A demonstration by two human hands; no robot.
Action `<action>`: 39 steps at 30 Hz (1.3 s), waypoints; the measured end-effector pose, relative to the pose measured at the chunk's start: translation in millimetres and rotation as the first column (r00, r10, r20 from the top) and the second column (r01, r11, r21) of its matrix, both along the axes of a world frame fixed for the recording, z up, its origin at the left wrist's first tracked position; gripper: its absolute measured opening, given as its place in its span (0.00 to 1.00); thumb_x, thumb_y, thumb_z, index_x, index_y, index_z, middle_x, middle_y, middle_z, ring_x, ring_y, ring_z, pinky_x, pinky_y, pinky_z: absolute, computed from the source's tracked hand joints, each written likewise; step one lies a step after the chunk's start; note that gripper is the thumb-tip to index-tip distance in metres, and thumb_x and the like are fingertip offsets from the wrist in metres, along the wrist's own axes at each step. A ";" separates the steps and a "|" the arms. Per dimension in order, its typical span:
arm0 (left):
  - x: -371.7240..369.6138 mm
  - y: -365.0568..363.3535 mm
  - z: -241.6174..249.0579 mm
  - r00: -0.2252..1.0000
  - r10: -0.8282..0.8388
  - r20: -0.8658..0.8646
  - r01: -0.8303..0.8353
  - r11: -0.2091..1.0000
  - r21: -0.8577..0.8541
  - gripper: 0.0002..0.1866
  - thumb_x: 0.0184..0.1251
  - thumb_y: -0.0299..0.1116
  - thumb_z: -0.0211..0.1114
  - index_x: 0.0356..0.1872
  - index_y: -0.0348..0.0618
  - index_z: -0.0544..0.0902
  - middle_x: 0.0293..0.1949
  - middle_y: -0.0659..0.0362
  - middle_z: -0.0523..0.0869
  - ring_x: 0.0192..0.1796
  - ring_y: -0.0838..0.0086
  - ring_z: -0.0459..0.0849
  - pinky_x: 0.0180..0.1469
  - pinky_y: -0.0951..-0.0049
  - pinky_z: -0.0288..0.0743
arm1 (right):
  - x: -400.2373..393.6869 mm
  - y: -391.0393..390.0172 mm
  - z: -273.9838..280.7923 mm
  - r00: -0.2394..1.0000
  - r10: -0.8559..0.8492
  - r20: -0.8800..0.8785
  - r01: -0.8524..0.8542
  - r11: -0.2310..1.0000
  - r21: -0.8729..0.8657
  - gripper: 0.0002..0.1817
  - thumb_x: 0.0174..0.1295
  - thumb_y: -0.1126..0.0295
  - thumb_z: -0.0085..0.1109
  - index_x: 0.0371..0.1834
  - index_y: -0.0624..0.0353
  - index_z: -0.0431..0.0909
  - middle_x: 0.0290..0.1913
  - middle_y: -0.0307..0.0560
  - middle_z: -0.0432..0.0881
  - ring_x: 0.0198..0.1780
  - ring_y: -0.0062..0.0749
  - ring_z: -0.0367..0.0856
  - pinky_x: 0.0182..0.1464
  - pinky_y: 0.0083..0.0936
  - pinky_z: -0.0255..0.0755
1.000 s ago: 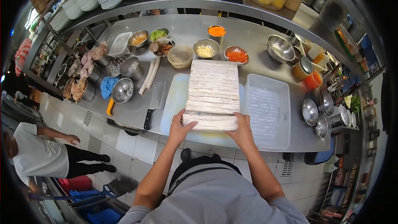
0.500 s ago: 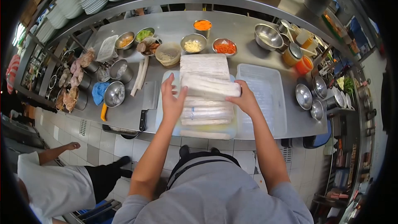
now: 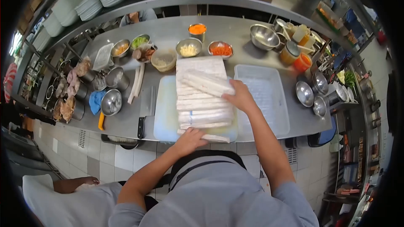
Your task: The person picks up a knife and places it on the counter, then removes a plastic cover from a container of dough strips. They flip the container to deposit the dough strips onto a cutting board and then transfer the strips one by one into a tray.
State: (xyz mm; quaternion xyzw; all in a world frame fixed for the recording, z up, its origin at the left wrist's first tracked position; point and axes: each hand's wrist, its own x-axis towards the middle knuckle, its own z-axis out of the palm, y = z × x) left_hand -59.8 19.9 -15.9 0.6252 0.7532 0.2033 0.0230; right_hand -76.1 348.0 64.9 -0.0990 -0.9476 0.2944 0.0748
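Note:
Long white strips (image 3: 204,103) lie side by side in a stack on a pale cutting board (image 3: 166,113). My right hand (image 3: 242,96) grips the right end of a white bundle (image 3: 206,82), which slants across the upper part of the stack. At the board's near edge, my left hand (image 3: 191,141) has its fingers closed round the left part of a single white strip (image 3: 216,138). A cleaver with a black handle (image 3: 141,128) rests left of the board. Further left lie two long pale sticks (image 3: 136,82).
Right of the board is a translucent tray (image 3: 263,101). Bowls of food, one with shredded orange pieces (image 3: 221,50), line the back. A metal bowl with a yellow handle (image 3: 111,102) stands left. Another person (image 3: 71,197) is at lower left.
My left hand has left the bundle and moved down to the strip at the near edge. The bundle in my right hand now slants. The other person has moved closer to me.

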 end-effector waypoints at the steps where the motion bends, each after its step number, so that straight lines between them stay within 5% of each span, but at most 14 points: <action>1: -1.6 -0.4 15.3 0.999 0.027 0.034 -0.028 0.999 0.042 0.14 0.68 0.27 0.64 0.49 0.56 0.91 0.56 0.54 0.85 0.58 0.56 0.81 0.65 0.55 0.71 | 0.0 0.7 6.3 1.000 0.002 -0.009 -0.002 1.000 0.011 0.48 0.56 0.53 0.81 0.78 0.59 0.70 0.72 0.63 0.75 0.71 0.59 0.75 0.72 0.44 0.71; 6: -3.9 -1.7 33.9 0.922 0.206 0.328 -0.296 0.922 0.251 0.18 0.74 0.25 0.63 0.62 0.48 0.83 0.56 0.52 0.84 0.57 0.55 0.83 0.60 0.55 0.76 | -5.8 -18.9 41.8 0.981 0.166 0.100 -0.182 0.965 0.188 0.49 0.49 0.56 0.84 0.78 0.51 0.74 0.66 0.57 0.79 0.69 0.55 0.77 0.70 0.44 0.71; 7: 0.9 2.4 43.5 0.630 0.151 0.762 -0.546 0.783 0.296 0.20 0.78 0.25 0.60 0.67 0.46 0.78 0.56 0.53 0.84 0.55 0.58 0.83 0.57 0.58 0.78 | -4.6 -24.6 46.3 0.981 0.169 0.097 -0.185 0.965 0.187 0.49 0.49 0.56 0.84 0.78 0.51 0.74 0.66 0.57 0.79 0.69 0.55 0.77 0.70 0.44 0.71; 9: 1.5 8.1 85.4 -0.074 -0.144 0.987 -0.813 0.582 0.024 0.27 0.84 0.28 0.54 0.79 0.44 0.62 0.51 0.57 0.83 0.49 0.70 0.84 0.51 0.67 0.80 | -2.2 -35.8 51.3 0.976 0.119 0.183 -0.146 0.979 0.142 0.49 0.47 0.54 0.85 0.76 0.50 0.76 0.62 0.54 0.80 0.67 0.54 0.77 0.69 0.49 0.70; 12: -17.3 16.9 80.1 -0.306 -0.379 0.874 -0.811 0.584 -0.030 0.29 0.84 0.29 0.52 0.82 0.46 0.60 0.48 0.58 0.81 0.46 0.71 0.82 0.47 0.68 0.79 | 5.4 -64.7 29.2 0.993 0.119 -0.003 -0.116 0.976 0.183 0.46 0.50 0.52 0.84 0.75 0.53 0.77 0.62 0.55 0.80 0.67 0.55 0.76 0.69 0.51 0.69; 17: -17.1 55.4 112.7 -0.172 -0.412 0.895 -0.841 0.535 0.085 0.32 0.85 0.28 0.47 0.86 0.45 0.57 0.53 0.59 0.80 0.52 0.70 0.82 0.59 0.66 0.78 | 26.9 -89.7 37.4 0.863 0.114 -0.491 0.023 0.964 0.265 0.42 0.64 0.55 0.76 0.78 0.60 0.71 0.69 0.57 0.77 0.60 0.50 0.79 0.61 0.46 0.75; 19: -9.0 74.8 125.5 -0.204 -0.424 0.883 -0.820 0.566 0.082 0.33 0.84 0.28 0.48 0.87 0.46 0.56 0.56 0.57 0.79 0.59 0.69 0.80 0.66 0.65 0.75 | 49.7 -97.4 56.5 0.981 0.172 -0.089 -0.191 0.777 -0.599 0.39 0.68 0.60 0.74 0.79 0.61 0.70 0.66 0.55 0.79 0.52 0.39 0.80 0.52 0.34 0.79; 22: -6.5 96.7 113.4 -0.155 -0.370 0.916 -0.786 0.608 0.112 0.32 0.85 0.28 0.49 0.87 0.44 0.58 0.69 0.54 0.76 0.75 0.65 0.71 0.80 0.64 0.64 | 64.4 -86.0 38.2 0.969 0.143 -0.203 -0.241 0.744 -0.623 0.36 0.70 0.65 0.71 0.79 0.62 0.68 0.61 0.53 0.80 0.47 0.32 0.79 0.46 0.26 0.79; 25: -16.6 105.0 104.8 0.491 -0.045 0.870 -0.437 0.852 0.290 0.26 0.84 0.27 0.54 0.80 0.43 0.73 0.75 0.52 0.73 0.77 0.63 0.70 0.80 0.65 0.62 | 77.5 -60.1 23.9 0.981 0.007 -0.192 -0.158 0.595 -0.788 0.28 0.71 0.68 0.69 0.72 0.61 0.72 0.58 0.46 0.81 0.48 0.27 0.79 0.51 0.27 0.78; 27: -20.4 107.4 117.6 0.630 -0.024 0.776 -0.331 0.896 0.297 0.26 0.82 0.26 0.57 0.79 0.43 0.74 0.74 0.52 0.74 0.76 0.61 0.71 0.80 0.64 0.62 | 84.2 -34.5 20.5 0.960 -0.185 -0.210 -0.090 0.504 -0.859 0.23 0.72 0.71 0.66 0.67 0.60 0.73 0.56 0.43 0.81 0.49 0.25 0.79 0.54 0.27 0.77; 32: -77.4 94.8 112.2 0.919 0.371 0.133 -0.391 0.901 0.187 0.35 0.64 0.22 0.65 0.75 0.51 0.78 0.77 0.52 0.74 0.84 0.48 0.62 0.85 0.39 0.52 | 67.4 104.0 26.2 0.977 -0.210 -0.034 0.162 0.840 -0.518 0.23 0.66 0.76 0.64 0.65 0.56 0.78 0.45 0.43 0.85 0.50 0.36 0.85 0.56 0.35 0.78; 33: -84.5 91.0 106.6 0.920 0.369 0.133 -0.389 0.901 0.190 0.35 0.64 0.22 0.65 0.75 0.51 0.78 0.77 0.52 0.74 0.84 0.48 0.62 0.85 0.39 0.52 | 60.5 127.1 9.7 0.977 -0.212 -0.036 0.164 0.841 -0.516 0.23 0.66 0.76 0.64 0.65 0.56 0.78 0.45 0.43 0.85 0.50 0.36 0.85 0.56 0.35 0.78; 35: -99.1 90.4 103.1 0.894 0.448 -0.008 -0.447 0.893 0.048 0.39 0.57 0.20 0.65 0.75 0.53 0.77 0.78 0.56 0.73 0.86 0.48 0.58 0.84 0.29 0.43 | 34.8 169.0 -32.9 0.992 -0.119 -0.032 0.122 0.987 0.101 0.21 0.63 0.80 0.60 0.60 0.55 0.85 0.51 0.49 0.87 0.55 0.47 0.86 0.62 0.44 0.76; 39: -96.6 100.8 101.5 0.874 0.486 0.013 -0.486 0.874 -0.009 0.41 0.57 0.19 0.65 0.76 0.57 0.76 0.78 0.58 0.73 0.85 0.50 0.60 0.84 0.28 0.40 | -12.0 188.2 -90.3 0.987 -0.082 -0.138 0.128 0.918 0.376 0.22 0.60 0.79 0.61 0.58 0.51 0.88 0.61 0.53 0.85 0.67 0.57 0.80 0.70 0.48 0.71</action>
